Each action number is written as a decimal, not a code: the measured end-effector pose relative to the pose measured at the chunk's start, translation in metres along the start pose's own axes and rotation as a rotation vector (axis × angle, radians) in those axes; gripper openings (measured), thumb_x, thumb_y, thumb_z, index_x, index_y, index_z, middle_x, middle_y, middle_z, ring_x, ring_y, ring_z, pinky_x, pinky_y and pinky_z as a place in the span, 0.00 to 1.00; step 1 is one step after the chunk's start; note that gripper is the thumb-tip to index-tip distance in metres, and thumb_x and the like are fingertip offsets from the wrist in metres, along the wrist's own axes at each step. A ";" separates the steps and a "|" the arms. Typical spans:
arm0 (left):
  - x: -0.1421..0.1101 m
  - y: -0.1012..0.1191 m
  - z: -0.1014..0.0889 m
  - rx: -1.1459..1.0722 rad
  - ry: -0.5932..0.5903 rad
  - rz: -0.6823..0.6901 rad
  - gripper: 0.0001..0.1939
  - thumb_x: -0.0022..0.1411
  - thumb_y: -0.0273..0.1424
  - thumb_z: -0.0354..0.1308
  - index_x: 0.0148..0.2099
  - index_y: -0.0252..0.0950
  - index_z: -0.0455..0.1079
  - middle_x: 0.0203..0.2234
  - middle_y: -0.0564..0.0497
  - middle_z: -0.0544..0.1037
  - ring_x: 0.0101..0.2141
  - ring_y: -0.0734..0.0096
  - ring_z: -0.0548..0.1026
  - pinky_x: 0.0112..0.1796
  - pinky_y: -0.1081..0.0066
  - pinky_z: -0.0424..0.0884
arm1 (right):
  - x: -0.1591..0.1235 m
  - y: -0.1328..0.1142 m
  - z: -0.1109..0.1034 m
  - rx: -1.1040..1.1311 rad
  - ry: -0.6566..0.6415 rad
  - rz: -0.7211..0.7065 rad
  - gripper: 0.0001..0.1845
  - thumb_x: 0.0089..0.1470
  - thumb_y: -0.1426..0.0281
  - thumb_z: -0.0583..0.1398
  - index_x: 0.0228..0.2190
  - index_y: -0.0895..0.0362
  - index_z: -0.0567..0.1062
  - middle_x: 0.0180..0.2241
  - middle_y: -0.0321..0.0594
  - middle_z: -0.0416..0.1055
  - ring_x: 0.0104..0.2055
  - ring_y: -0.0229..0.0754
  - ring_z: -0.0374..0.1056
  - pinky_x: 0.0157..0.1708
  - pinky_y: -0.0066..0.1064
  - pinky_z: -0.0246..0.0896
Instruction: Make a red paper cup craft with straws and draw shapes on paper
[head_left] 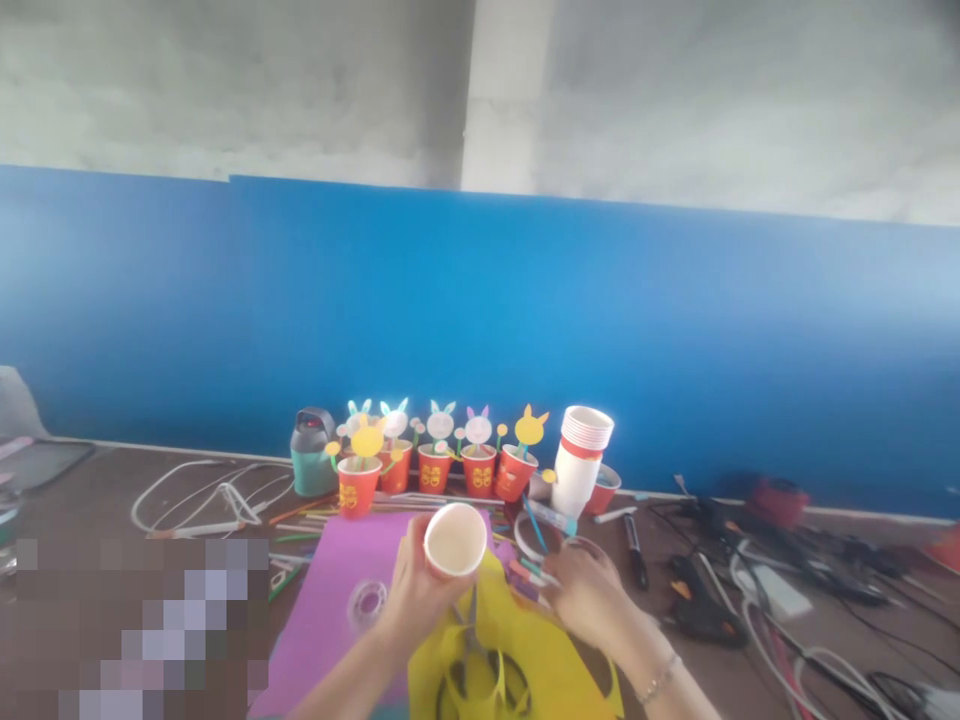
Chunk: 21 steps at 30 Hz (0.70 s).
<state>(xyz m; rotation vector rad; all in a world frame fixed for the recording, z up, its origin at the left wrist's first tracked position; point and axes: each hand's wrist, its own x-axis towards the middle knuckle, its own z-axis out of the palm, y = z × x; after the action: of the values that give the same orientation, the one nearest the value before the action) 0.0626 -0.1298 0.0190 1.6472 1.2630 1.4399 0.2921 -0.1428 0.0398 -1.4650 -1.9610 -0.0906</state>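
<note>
My left hand (409,590) is wrapped round a paper cup (455,540), its white opening tilted toward me. Further right, my right hand (589,592) has its fingers bent down at a small pile of marker-like sticks (529,580); what they pinch, if anything, is too blurred to tell. Beneath the hands lie a yellow sheet (555,660) with cut-outs and a purple sheet (315,610). Black-handled scissors (471,640) rest on the yellow one. A roll of clear tape (367,603) sits on the purple one.
Several red cups (358,487) with paper animal heads line the back. Beside them stand a stack of white cups (581,460) and a teal bottle (313,455). At right are a black marker (636,550), a glue gun (701,605) and tangled cables (787,640). A blue partition (480,300) rises behind.
</note>
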 end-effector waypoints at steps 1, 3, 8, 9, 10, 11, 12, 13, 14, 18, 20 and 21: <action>-0.001 0.000 0.000 0.025 -0.002 0.002 0.27 0.44 0.33 0.66 0.48 0.40 0.63 0.39 0.48 0.73 0.40 0.54 0.72 0.42 0.54 0.69 | 0.002 -0.009 -0.002 0.010 0.000 0.008 0.03 0.44 0.71 0.63 0.21 0.54 0.76 0.22 0.40 0.75 0.27 0.46 0.72 0.30 0.36 0.66; -0.002 -0.001 0.001 0.068 0.016 0.019 0.27 0.42 0.33 0.68 0.45 0.40 0.65 0.38 0.47 0.73 0.40 0.52 0.71 0.41 0.54 0.68 | 0.006 -0.031 -0.009 0.132 -0.060 0.043 0.12 0.49 0.72 0.61 0.38 0.54 0.77 0.33 0.42 0.77 0.35 0.46 0.73 0.35 0.36 0.68; -0.007 -0.006 0.005 0.017 -0.006 -0.013 0.32 0.39 0.29 0.68 0.48 0.38 0.60 0.39 0.47 0.72 0.41 0.53 0.72 0.41 0.56 0.69 | 0.002 -0.080 -0.011 0.441 -0.174 -0.043 0.39 0.44 0.67 0.66 0.57 0.50 0.61 0.53 0.45 0.67 0.54 0.51 0.65 0.49 0.40 0.66; -0.009 -0.007 0.005 -0.020 -0.047 -0.013 0.34 0.40 0.28 0.68 0.50 0.39 0.59 0.40 0.47 0.72 0.42 0.54 0.72 0.42 0.56 0.69 | -0.002 -0.084 -0.006 0.421 -0.139 -0.041 0.43 0.41 0.66 0.68 0.58 0.51 0.60 0.54 0.47 0.66 0.56 0.54 0.63 0.49 0.42 0.66; -0.010 -0.006 0.006 -0.071 -0.100 -0.002 0.35 0.41 0.28 0.68 0.52 0.39 0.58 0.42 0.46 0.71 0.43 0.54 0.71 0.43 0.57 0.69 | -0.006 -0.087 0.001 0.397 -0.095 -0.020 0.46 0.40 0.66 0.68 0.59 0.52 0.58 0.55 0.49 0.65 0.57 0.57 0.62 0.49 0.45 0.66; -0.012 -0.006 0.007 -0.132 -0.161 0.019 0.35 0.43 0.28 0.68 0.53 0.40 0.57 0.43 0.45 0.71 0.44 0.54 0.71 0.44 0.58 0.69 | -0.010 -0.088 0.007 0.376 -0.064 -0.001 0.47 0.41 0.66 0.68 0.60 0.53 0.56 0.55 0.50 0.65 0.57 0.58 0.61 0.48 0.46 0.66; -0.013 -0.005 0.008 -0.197 -0.226 0.044 0.35 0.44 0.28 0.67 0.54 0.40 0.57 0.45 0.45 0.71 0.45 0.55 0.71 0.46 0.59 0.69 | -0.013 -0.089 0.013 0.356 -0.034 0.017 0.48 0.41 0.67 0.67 0.61 0.54 0.55 0.55 0.52 0.65 0.57 0.59 0.62 0.48 0.47 0.66; -0.015 -0.004 0.008 -0.256 -0.285 0.061 0.33 0.46 0.28 0.66 0.54 0.40 0.58 0.45 0.44 0.72 0.45 0.57 0.71 0.46 0.60 0.69 | -0.016 -0.090 0.017 0.335 -0.015 0.026 0.47 0.42 0.68 0.67 0.61 0.55 0.54 0.55 0.53 0.65 0.57 0.59 0.63 0.49 0.48 0.66; -0.015 -0.002 0.009 -0.300 -0.329 0.065 0.31 0.48 0.29 0.66 0.53 0.40 0.60 0.45 0.45 0.72 0.43 0.58 0.72 0.46 0.61 0.70 | -0.017 -0.091 0.020 0.316 -0.002 0.025 0.47 0.43 0.69 0.65 0.62 0.56 0.53 0.55 0.54 0.65 0.56 0.59 0.64 0.49 0.48 0.66; -0.016 0.001 0.009 -0.325 -0.371 0.000 0.20 0.48 0.30 0.67 0.44 0.38 0.66 0.40 0.46 0.74 0.39 0.60 0.73 0.42 0.63 0.72 | -0.017 -0.096 0.019 0.256 0.058 -0.046 0.39 0.49 0.70 0.61 0.61 0.58 0.54 0.53 0.55 0.69 0.52 0.57 0.68 0.48 0.46 0.68; -0.015 0.001 0.009 -0.331 -0.378 -0.009 0.20 0.47 0.30 0.67 0.43 0.38 0.67 0.39 0.46 0.74 0.39 0.60 0.73 0.41 0.63 0.73 | -0.017 -0.097 0.019 0.232 0.093 -0.095 0.37 0.51 0.71 0.59 0.61 0.58 0.55 0.52 0.54 0.70 0.52 0.56 0.68 0.48 0.45 0.68; -0.014 0.000 0.009 -0.335 -0.380 -0.006 0.20 0.46 0.29 0.68 0.43 0.38 0.67 0.39 0.46 0.75 0.39 0.60 0.73 0.42 0.63 0.73 | -0.018 -0.096 0.020 0.223 0.110 -0.110 0.37 0.51 0.71 0.59 0.60 0.58 0.55 0.52 0.54 0.70 0.52 0.56 0.68 0.48 0.45 0.69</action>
<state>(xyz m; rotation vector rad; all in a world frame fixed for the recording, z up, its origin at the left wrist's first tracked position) 0.0715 -0.1421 0.0118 1.5861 0.7681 1.1845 0.2014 -0.1837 0.0464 -1.1843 -1.8953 -0.0006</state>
